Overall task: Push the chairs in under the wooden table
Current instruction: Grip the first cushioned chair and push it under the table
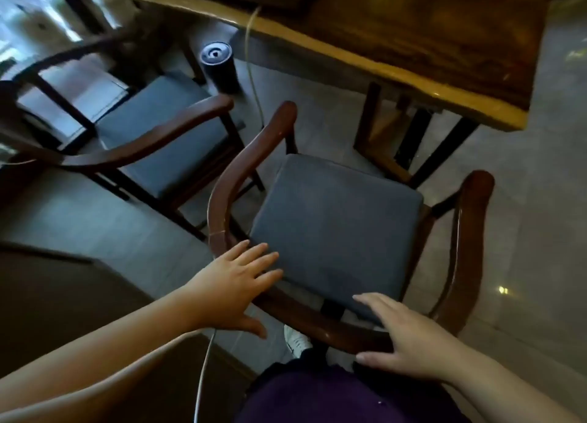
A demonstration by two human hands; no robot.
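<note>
A dark wooden armchair with a grey-blue cushion (333, 225) stands right in front of me, its seat facing the wooden table (413, 41) and out from under it. My left hand (228, 289) is spread over the curved back rail at its left, fingers apart, thumb below the rail. My right hand (409, 340) lies flat on the back rail at its right, fingers extended. Neither hand is closed around the rail. A second matching armchair (158, 133) stands to the left, also pulled out from the table.
A dark cylindrical device (219, 63) stands on the tiled floor under the table, with a pale cable (254, 82) hanging beside it. Table legs (409, 143) are ahead of the near chair. A dark low surface (63, 295) fills the lower left. A white cord (203, 372) runs by my left arm.
</note>
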